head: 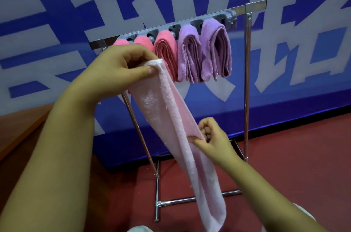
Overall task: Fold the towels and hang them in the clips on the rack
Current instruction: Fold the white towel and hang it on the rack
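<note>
Head: hands (121,66) pinch fluffy towel (171,117).

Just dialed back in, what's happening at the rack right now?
A person is working a long pale pink towel in front of the chrome clip rack. The left hand pinches its top end, the right hand pinches it midway. Three coral pink folded towels and two purple folded towels already hang from the grey clips.
</note>
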`<act>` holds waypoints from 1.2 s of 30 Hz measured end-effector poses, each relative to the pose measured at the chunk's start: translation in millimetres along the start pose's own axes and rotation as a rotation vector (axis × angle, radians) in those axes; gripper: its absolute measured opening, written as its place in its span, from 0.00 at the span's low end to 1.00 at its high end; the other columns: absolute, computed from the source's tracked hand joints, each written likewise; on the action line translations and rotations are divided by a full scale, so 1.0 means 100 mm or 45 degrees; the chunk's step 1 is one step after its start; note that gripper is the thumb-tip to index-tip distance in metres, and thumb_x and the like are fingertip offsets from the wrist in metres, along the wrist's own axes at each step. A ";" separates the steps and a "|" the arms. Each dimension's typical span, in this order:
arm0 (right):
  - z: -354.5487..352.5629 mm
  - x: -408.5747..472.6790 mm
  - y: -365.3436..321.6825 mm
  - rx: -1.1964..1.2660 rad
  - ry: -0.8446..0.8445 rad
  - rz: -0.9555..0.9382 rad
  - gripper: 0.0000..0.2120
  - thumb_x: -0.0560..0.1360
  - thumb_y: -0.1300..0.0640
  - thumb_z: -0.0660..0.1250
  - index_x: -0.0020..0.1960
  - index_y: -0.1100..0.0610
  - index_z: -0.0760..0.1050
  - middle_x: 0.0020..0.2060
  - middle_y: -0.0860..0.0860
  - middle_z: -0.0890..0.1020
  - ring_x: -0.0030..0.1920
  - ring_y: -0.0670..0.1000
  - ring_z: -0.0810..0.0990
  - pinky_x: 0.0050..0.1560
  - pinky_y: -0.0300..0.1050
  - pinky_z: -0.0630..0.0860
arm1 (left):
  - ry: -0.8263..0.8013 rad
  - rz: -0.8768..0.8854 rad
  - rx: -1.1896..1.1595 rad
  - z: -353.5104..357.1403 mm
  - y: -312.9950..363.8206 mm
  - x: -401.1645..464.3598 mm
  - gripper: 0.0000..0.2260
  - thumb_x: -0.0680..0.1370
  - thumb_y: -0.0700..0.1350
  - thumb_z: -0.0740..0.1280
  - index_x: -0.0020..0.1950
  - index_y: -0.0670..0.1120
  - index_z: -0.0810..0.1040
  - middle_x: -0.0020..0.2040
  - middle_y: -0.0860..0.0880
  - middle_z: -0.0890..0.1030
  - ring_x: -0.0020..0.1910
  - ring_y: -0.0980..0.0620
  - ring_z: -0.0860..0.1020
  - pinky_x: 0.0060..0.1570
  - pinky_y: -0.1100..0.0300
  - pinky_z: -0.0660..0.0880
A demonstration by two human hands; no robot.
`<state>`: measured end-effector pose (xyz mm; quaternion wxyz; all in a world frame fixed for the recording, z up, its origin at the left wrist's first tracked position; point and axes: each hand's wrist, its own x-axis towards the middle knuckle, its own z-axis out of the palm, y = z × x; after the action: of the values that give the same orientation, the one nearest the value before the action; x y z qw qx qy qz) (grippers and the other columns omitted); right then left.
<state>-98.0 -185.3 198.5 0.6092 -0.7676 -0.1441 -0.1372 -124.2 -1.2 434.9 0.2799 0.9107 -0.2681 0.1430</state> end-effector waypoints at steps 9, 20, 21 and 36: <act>0.10 -0.15 0.07 -0.534 0.417 -0.721 0.23 0.74 0.57 0.59 0.68 0.44 0.62 0.56 0.51 0.69 0.37 0.47 0.75 0.27 0.44 0.77 | 0.045 -0.048 -0.052 -0.01 0.01 0.07 0.05 0.75 0.46 0.67 0.47 0.57 0.79 0.47 0.56 0.80 0.49 0.56 0.78 0.43 0.63 0.74; 0.14 -0.23 0.14 -0.386 -0.027 -0.417 0.19 0.72 0.36 0.61 0.43 0.52 0.75 0.39 0.41 0.71 0.41 0.45 0.72 0.45 0.37 0.69 | 0.222 -0.036 0.052 -0.05 0.17 0.23 0.05 0.76 0.47 0.68 0.50 0.53 0.79 0.47 0.55 0.79 0.48 0.58 0.77 0.46 0.61 0.75; 0.16 -0.21 0.13 -0.414 -0.008 -0.433 0.20 0.71 0.35 0.62 0.42 0.53 0.74 0.38 0.41 0.70 0.39 0.43 0.70 0.42 0.34 0.67 | 0.222 -0.033 0.069 -0.06 0.18 0.25 0.05 0.75 0.47 0.68 0.51 0.52 0.80 0.47 0.55 0.80 0.48 0.58 0.77 0.47 0.60 0.75; 0.01 -0.02 0.05 0.310 -0.267 0.090 0.07 0.70 0.55 0.65 0.39 0.58 0.71 0.35 0.52 0.74 0.38 0.50 0.73 0.40 0.46 0.71 | 0.267 -0.050 0.150 -0.27 0.14 0.24 0.05 0.75 0.48 0.67 0.50 0.54 0.78 0.46 0.58 0.78 0.48 0.58 0.76 0.46 0.59 0.74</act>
<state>-97.3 -185.5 192.9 0.6838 -0.7029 -0.1952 -0.0163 -115.9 -5.0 472.9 0.2550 0.9106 -0.2107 0.2477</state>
